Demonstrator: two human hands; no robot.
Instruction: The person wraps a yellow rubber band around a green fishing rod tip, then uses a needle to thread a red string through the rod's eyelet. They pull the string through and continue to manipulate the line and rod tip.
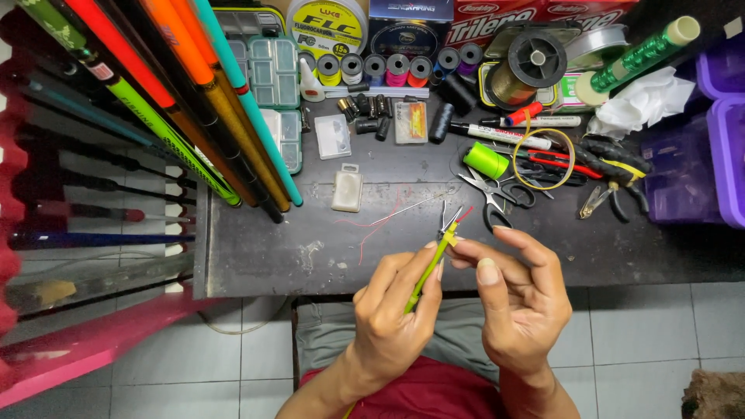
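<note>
The left hand [392, 306] is curling closed around a thin yellow-green rod [426, 275], pinching it between thumb and fingers just above the dark table's [272, 248] front edge. The right hand [521, 299] is half closed, its thumb and forefinger pinching the rod's tip, where a red thread [464, 215] and a wire guide are sticking out, near the scissors [497, 194].

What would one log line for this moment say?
left hand: grips thin green rod | right hand: pinches rod tip | red thread at tip | scissors on dark table
</note>
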